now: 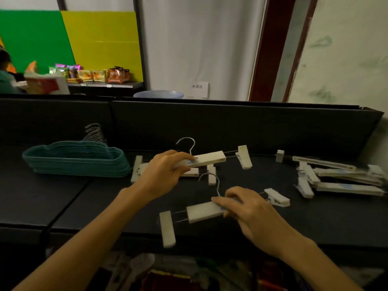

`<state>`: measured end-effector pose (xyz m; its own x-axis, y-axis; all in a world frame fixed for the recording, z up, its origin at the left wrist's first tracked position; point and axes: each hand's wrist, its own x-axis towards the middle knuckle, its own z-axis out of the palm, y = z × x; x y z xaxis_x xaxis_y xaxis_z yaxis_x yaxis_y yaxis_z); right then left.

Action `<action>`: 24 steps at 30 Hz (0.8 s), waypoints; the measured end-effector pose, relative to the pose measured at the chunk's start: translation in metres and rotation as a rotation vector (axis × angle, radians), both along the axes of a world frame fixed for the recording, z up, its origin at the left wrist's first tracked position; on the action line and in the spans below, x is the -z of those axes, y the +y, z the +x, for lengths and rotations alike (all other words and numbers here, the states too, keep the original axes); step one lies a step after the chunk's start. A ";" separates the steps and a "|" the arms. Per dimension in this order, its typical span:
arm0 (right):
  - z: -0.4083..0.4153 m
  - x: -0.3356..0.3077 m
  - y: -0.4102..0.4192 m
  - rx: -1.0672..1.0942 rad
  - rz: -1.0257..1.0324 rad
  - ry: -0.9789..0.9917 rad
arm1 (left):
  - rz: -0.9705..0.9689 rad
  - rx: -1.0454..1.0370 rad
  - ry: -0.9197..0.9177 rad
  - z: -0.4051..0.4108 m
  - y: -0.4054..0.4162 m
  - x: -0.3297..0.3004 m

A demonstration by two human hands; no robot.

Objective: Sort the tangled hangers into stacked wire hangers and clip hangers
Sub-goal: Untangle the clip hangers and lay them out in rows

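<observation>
While my left hand [162,171] grips the white bar of one clip hanger [206,159] near the middle of the dark bench [273,217], my right hand [246,205] closes on another clip hanger [202,212] nearer me. I see a third hanger [191,172] lying under the left one, teal hangers [77,160] stacked at left, and a pile of clip hangers [340,177] at right.

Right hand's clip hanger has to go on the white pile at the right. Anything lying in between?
Nothing visible does. The right hand holds the near clip hanger; between its right clip and the clip hanger pile lies only bare dark table.
</observation>
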<state>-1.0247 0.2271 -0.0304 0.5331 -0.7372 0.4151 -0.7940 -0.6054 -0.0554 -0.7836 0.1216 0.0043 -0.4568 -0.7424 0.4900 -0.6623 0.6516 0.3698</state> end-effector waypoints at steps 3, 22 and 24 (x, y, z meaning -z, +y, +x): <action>0.047 0.005 0.019 0.014 0.027 -0.024 | 0.036 0.008 0.000 0.044 0.001 0.010; 0.096 0.009 0.065 0.217 0.097 -0.065 | 0.170 0.150 -0.154 0.075 -0.012 0.062; 0.095 0.011 0.060 0.223 0.104 -0.045 | 0.154 0.163 -0.157 0.072 -0.019 0.060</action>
